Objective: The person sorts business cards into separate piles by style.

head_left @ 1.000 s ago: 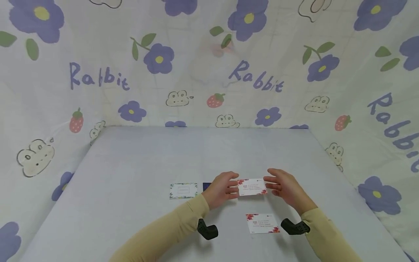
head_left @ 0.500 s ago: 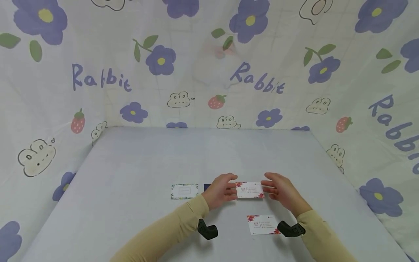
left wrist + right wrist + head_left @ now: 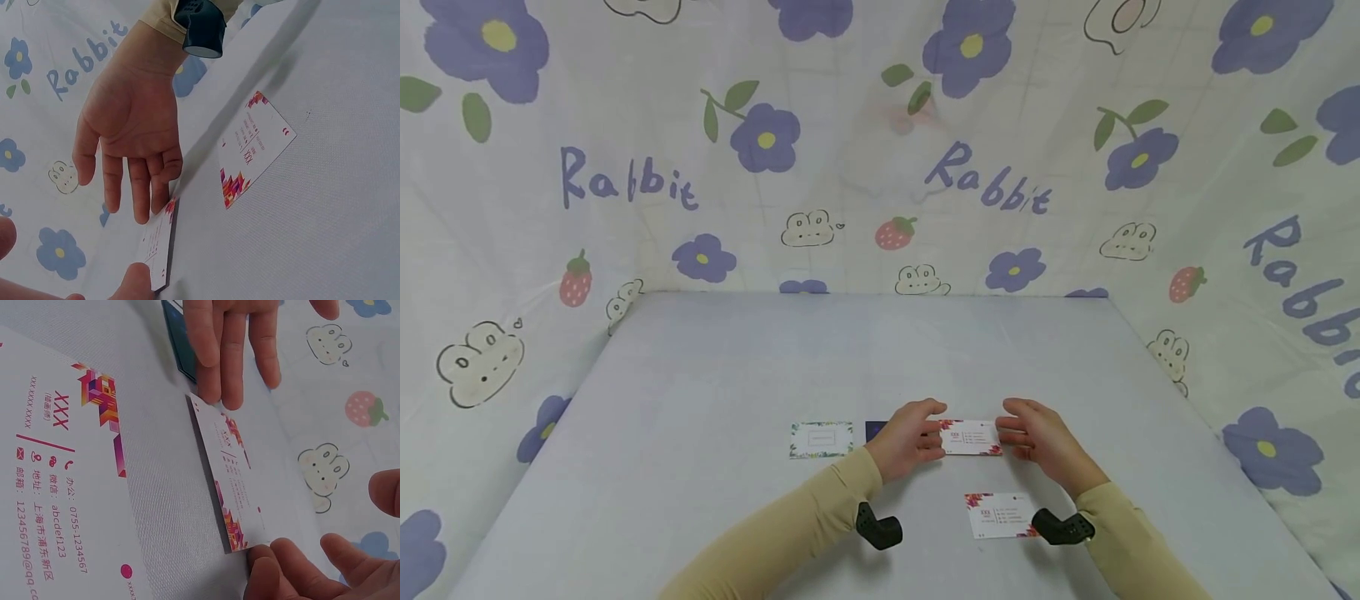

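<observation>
Left hand (image 3: 908, 435) and right hand (image 3: 1037, 437) sit just below frame centre in the head view, one at each short end of a small stack of cards (image 3: 972, 437). Fingers of both are nearly straight, only lightly bent; fingertips (image 3: 224, 394) of the left touch the stack's left end, right fingertips (image 3: 275, 556) press its right end. The stack lies on the grey table (image 3: 737, 367). A single matching card (image 3: 1000, 513) lies apart, lower right of the stack.

Versus a second ago: the stack has come down onto the table, and the right hand has closed in from its wider spread.
</observation>
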Motion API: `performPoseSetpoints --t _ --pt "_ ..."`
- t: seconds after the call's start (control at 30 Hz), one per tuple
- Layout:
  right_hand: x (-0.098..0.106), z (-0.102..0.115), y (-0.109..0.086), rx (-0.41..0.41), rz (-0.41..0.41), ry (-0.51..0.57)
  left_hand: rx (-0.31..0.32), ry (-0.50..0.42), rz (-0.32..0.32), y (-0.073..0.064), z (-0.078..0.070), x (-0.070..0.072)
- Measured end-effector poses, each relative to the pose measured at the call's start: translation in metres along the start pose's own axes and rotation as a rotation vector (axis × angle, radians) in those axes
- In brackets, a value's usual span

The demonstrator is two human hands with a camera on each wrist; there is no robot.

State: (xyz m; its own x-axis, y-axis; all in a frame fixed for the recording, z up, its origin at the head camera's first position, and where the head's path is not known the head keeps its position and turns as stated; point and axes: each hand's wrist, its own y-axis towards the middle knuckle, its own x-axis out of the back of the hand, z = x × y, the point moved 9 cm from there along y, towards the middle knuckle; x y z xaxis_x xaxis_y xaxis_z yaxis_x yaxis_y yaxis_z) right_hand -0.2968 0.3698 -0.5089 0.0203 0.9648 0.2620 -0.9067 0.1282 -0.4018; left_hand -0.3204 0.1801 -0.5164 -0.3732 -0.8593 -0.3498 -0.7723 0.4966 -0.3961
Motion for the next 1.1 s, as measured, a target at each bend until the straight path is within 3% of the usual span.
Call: performPoseSetpoints --t 0.73,1.0,1.1 --pt "0.001 -0.001 0.0 0.0 -0.013 0.018 0.01 -0.022 -0.004 -0.004 0.001 0.002" --pt "0.002 0.001 -0.009 -0.005 -0.01 0.008 0.015 -0.018 0.016 -0.01 -0.002 0.005" --pt "0.006 -0.001 -0.014 0.001 0.003 -0.003 0.006 -0.02 0.052 -0.015 -0.003 0.007"
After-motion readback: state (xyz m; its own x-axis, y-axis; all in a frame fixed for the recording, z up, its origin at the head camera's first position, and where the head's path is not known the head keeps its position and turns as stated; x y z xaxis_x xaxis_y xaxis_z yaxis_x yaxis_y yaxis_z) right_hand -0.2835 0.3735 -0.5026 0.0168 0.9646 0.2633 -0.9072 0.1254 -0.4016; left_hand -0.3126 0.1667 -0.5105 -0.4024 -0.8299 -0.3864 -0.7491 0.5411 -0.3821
